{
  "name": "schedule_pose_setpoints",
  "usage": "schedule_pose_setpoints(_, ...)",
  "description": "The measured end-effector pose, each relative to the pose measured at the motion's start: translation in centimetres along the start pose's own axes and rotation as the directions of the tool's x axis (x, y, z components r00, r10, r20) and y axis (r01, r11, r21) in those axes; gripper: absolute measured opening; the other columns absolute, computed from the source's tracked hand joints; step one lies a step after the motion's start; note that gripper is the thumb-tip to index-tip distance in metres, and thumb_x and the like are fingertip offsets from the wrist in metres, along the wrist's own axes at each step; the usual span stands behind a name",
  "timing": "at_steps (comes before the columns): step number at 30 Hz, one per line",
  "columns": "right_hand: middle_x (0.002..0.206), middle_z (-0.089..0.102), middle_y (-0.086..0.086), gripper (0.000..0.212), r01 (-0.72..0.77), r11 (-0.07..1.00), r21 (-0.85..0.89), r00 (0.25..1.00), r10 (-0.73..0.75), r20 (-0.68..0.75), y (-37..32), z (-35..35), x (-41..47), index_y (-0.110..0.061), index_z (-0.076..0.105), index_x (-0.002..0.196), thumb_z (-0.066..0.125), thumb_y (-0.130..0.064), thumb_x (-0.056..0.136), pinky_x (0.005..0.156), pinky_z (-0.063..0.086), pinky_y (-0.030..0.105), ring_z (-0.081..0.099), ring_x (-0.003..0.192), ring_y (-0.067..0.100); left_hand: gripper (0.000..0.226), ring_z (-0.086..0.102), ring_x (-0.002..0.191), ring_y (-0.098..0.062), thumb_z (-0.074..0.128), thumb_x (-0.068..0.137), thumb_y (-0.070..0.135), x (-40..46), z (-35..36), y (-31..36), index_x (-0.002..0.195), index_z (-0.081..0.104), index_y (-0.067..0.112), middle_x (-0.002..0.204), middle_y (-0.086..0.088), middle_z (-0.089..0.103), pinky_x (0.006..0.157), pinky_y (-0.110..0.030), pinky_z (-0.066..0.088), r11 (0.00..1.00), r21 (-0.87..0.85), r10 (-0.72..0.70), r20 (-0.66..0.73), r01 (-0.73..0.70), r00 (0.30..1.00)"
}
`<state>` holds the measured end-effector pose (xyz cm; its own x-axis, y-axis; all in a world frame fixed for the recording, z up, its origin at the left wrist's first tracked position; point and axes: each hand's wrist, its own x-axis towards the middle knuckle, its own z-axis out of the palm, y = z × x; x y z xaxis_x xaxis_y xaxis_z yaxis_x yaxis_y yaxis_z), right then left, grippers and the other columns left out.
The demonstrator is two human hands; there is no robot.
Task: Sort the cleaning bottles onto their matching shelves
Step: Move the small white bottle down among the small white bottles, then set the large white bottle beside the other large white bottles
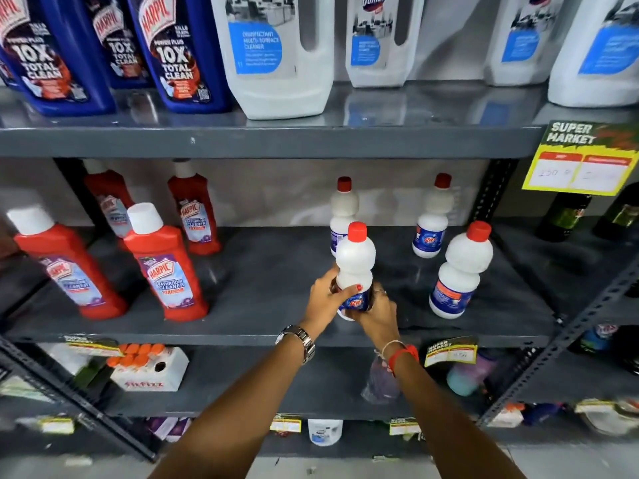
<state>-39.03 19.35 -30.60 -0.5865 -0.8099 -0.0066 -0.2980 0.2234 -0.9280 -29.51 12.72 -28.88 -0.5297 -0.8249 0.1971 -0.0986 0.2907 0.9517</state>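
A white bottle with a red cap (pixel 356 261) stands upright near the front of the middle shelf (pixel 276 326). My left hand (pixel 325 300) and my right hand (pixel 378 314) both grip its lower part, around the blue label. Three more white red-capped bottles stand on the same shelf: one right behind it (pixel 342 209), one further back to the right (pixel 434 216), one at the front right (pixel 461 271). Several red Harpic bottles with white caps (pixel 162 264) fill the left half of this shelf.
The top shelf (pixel 262 138) carries blue Harpic bottles (pixel 173 53) on the left and large white cleaner jugs (pixel 276 57) on the right. A yellow price tag (pixel 581 160) hangs from its right end. Dark bottles (pixel 563 216) stand in the neighbouring rack. Lower shelves hold a box (pixel 152 369) and mixed goods.
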Motion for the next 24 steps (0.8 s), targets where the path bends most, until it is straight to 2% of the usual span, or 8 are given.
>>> schedule_pose_setpoints(6, 0.122, 0.061, 0.012, 0.067, -0.004, 1.0, 0.014, 1.0, 0.004, 0.018, -0.8, 0.0, -0.2, -0.01, 0.046, 0.121, 0.079, -0.006, 0.063, 0.087, 0.046, 0.025, 0.058, 0.109, 0.026, 0.056, 0.056, 0.113, -0.022, 0.068, 0.077, 0.017, 0.4, 0.1, 0.2, 0.127, 0.045, 0.012, 0.124, -0.007, 0.058, 0.08, -0.007, 0.046, 0.999, 0.019, -0.031, 0.002, 0.03, 1.0)
schedule_pose_setpoints(9, 0.122, 0.06, 0.002, 0.068, 0.148, 0.988, 0.036, 0.986, -0.145, -0.078, -2.3, -0.4, -1.5, -0.017, 0.046, 0.125, 0.076, -0.004, 0.065, 0.092, 0.044, 0.015, 0.056, 0.114, 0.02, 0.074, 0.042, 0.122, -0.005, 0.069, 0.076, 0.019, -0.8, -0.3, 1.7, 0.138, 0.028, 0.019, 0.136, 0.009, 0.043, 0.093, -0.007, 0.039, 0.999, -0.041, 0.0, -0.073, -0.003, 0.997)
schedule_pose_setpoints(11, 0.123, 0.06, -0.001, 0.062, 0.291, 0.956, 0.041, 0.939, -0.278, -0.204, -4.4, -1.1, -2.7, -0.023, 0.049, 0.123, 0.074, -0.008, 0.069, 0.098, 0.048, 0.029, 0.057, 0.115, 0.017, 0.073, 0.035, 0.126, 0.006, 0.067, 0.077, 0.018, -2.1, -0.9, 4.0, 0.136, 0.025, 0.028, 0.138, 0.023, 0.033, 0.106, -0.015, 0.033, 0.986, -0.116, 0.099, -0.158, -0.118, 0.982)
schedule_pose_setpoints(13, 0.118, 0.062, -0.005, 0.056, 0.41, 0.904, 0.124, 0.884, -0.361, -0.296, -7.6, -2.2, -4.2, -0.032, 0.053, 0.117, 0.073, -0.007, 0.071, 0.096, 0.05, 0.035, 0.06, 0.11, 0.013, 0.066, 0.037, 0.128, 0.007, 0.065, 0.079, 0.014, -3.1, -2.0, 6.7, 0.134, 0.032, 0.025, 0.137, 0.025, 0.036, 0.109, -0.018, 0.032, 0.953, -0.131, 0.237, -0.238, -0.273, 0.942)
schedule_pose_setpoints(15, 0.113, 0.063, -0.011, 0.052, 0.522, 0.838, 0.159, 0.825, -0.448, -0.344, -11.5, -3.3, -5.4, -0.038, 0.055, 0.111, 0.071, -0.006, 0.073, 0.092, 0.049, 0.031, 0.062, 0.106, 0.009, 0.061, 0.041, 0.128, -0.001, 0.063, 0.079, 0.009, -3.4, -3.7, 9.9, 0.134, 0.038, 0.021, 0.138, 0.015, 0.042, 0.107, -0.02, 0.037, 0.905, -0.126, 0.346, -0.339, -0.406, 0.875)
schedule_pose_setpoints(17, 0.112, 0.063, -0.014, 0.045, 0.611, 0.775, 0.163, 0.767, -0.528, -0.364, -15.7, -4.4, -6.0, -0.031, 0.057, 0.111, 0.07, -0.008, 0.075, 0.09, 0.05, 0.025, 0.062, 0.103, 0.003, 0.056, 0.047, 0.125, -0.007, 0.061, 0.08, 0.009, -3.1, -5.6, 13.1, 0.131, 0.042, 0.021, 0.133, 0.005, 0.05, 0.102, -0.021, 0.041, 0.863, -0.129, 0.388, -0.449, -0.488, 0.805)
schedule_pose_setpoints(19, 0.11, 0.064, -0.008, 0.039, 0.672, 0.707, 0.22, 0.726, -0.572, -0.382, -19.5, -5.4, -5.8, -0.022, 0.058, 0.111, 0.068, -0.004, 0.077, 0.087, 0.051, 0.017, 0.062, 0.101, 0.002, 0.049, 0.058, 0.11, -0.007, 0.061, 0.08, 0.011, -2.7, -7.5, 15.9, 0.126, 0.047, 0.021, 0.116, 0.0, 0.061, 0.094, -0.02, 0.047, 0.838, -0.123, 0.392, -0.542, -0.532, 0.743)
schedule_pose_setpoints(24, 0.102, 0.063, -0.001, 0.038, 0.752, 0.634, 0.181, 0.646, -0.654, -0.393, -27.5, -7.6, -3.5, -0.012, 0.058, 0.112, 0.064, 0.002, 0.078, 0.073, 0.051, 0.007, 0.063, 0.088, 0.005, 0.028, 0.066, 0.078, -0.01, 0.063, 0.079, 0.015, -2.1, -10.9, 19.9, 0.107, 0.064, 0.017, 0.085, 0.003, 0.07, 0.071, -0.027, 0.057, 0.861, 0.0, 0.405, -0.604, -0.509, 0.686)
